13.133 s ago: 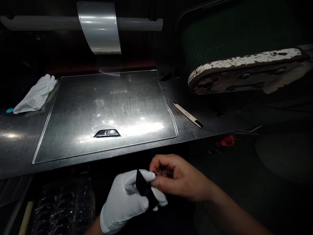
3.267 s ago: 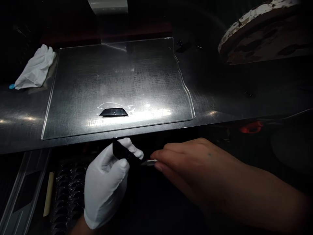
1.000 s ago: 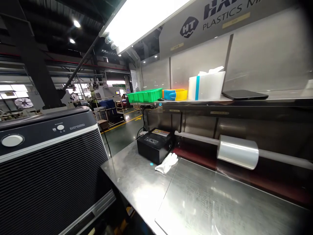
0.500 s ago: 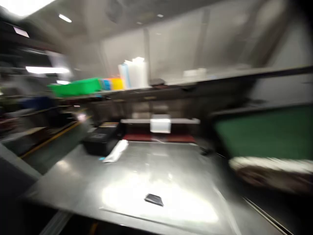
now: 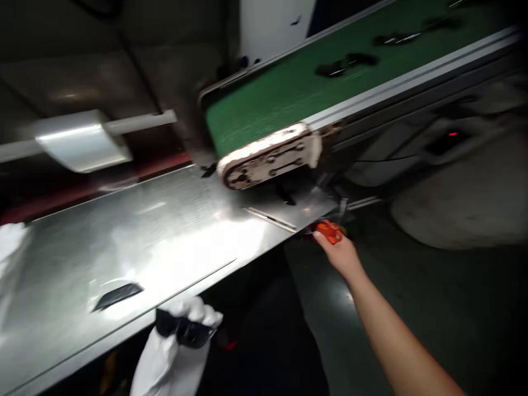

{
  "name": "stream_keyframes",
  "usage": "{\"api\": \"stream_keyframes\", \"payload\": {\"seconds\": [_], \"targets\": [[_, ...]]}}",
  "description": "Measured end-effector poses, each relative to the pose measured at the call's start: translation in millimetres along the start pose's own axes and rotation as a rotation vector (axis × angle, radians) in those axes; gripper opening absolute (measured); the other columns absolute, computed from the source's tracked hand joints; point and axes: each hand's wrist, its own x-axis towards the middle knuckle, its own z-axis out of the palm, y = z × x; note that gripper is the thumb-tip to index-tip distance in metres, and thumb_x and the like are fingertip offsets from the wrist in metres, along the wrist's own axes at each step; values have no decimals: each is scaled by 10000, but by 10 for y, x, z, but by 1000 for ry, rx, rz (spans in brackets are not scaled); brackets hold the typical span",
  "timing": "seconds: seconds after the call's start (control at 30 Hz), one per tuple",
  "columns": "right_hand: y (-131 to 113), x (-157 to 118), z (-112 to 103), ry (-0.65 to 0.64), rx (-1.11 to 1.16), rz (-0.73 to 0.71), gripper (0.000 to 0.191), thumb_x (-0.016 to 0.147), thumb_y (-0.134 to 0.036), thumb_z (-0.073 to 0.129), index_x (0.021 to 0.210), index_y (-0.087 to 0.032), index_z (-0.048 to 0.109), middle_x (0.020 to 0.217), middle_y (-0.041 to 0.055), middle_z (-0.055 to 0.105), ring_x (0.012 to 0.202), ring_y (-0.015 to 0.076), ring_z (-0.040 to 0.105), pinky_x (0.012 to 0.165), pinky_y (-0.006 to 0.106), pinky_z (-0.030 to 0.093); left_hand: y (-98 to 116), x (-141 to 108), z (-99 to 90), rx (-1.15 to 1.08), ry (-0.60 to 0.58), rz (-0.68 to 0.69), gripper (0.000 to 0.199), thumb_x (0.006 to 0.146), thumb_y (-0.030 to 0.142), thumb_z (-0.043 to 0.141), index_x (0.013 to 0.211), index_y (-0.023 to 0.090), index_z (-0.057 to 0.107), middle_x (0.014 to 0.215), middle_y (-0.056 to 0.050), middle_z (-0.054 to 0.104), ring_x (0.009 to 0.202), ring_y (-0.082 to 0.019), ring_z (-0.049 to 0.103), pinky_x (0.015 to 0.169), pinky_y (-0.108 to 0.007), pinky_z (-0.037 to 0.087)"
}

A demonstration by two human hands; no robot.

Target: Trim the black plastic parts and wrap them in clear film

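Observation:
My left hand (image 5: 185, 324), in a white glove, is closed around a black object (image 5: 192, 332) at the front edge of the metal table. My right hand (image 5: 340, 250), bare and stretched out past the table's right corner, has its fingers round an orange-handled tool (image 5: 330, 231); the tool's far end is blurred. A flat black piece (image 5: 117, 296) lies on the metal table (image 5: 103, 231), up and left of my left hand.
A green conveyor belt (image 5: 264, 104) runs to the upper right, with several dark parts on it. Its rusty end bracket (image 5: 268, 162) overhangs the table. A roll of clear film (image 5: 82, 140) sits at the back left. White cloth (image 5: 11, 239) is at the left edge.
The view has swung right and down towards the conveyor. Both hands have come into view, the left holding the black object and the right at the orange-handled tool.

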Motion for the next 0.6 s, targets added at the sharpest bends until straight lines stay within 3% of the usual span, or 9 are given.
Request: {"api": "stream_keyframes", "payload": {"seconds": [0.13, 0.23, 0.33, 0.47, 0.6], "targets": [[110, -139, 374, -290, -15, 81, 469, 809, -611, 681, 975, -173, 711, 837, 159, 762, 840, 361, 744, 746, 463, 581, -6, 36, -93, -243, -99, 81, 213, 867, 388, 793, 1071, 330, 773, 991, -10, 715, 895, -180, 711, 898, -372, 618], [-97, -457, 496, -566, 9, 34, 480, 834, -668, 661, 910, -197, 716, 791, 110, 752, 748, 302, 727, 667, 388, 566, -3, 56, -181, -282, -158, 127, 218, 905, 376, 767, 1117, 325, 767, 1058, -6, 739, 926, -171, 728, 915, -343, 610], [-675, -800, 457, -718, 0, -156, 377, 951, -600, 633, 1017, -240, 726, 907, 54, 747, 823, 240, 696, 704, 332, 537, 12, 58, -248, -316, -174, 134, 234, 912, 356, 768, 1141, 308, 762, 1088, -3, 751, 938, -167, 740, 924, -325, 607], [-1647, -1128, 374, -728, 107, -579, 87, 1028, -331, 638, 1062, -288, 706, 962, -2, 711, 843, 160, 677, 722, 266, 520, 27, 38, -298, -347, -166, 116, 242, 919, 334, 763, 1157, 293, 759, 1121, 4, 759, 974, -169, 751, 954, -313, 602], [-2298, -1349, 437, -785, 233, -838, 167, 985, -163, 678, 1129, -247, 681, 981, 4, 675, 843, 127, 652, 707, 234, 521, 35, -23, -339, -371, -108, 142, 240, 897, 332, 785, 1134, 300, 768, 1102, 8, 777, 975, -167, 761, 953, -291, 601]]}}
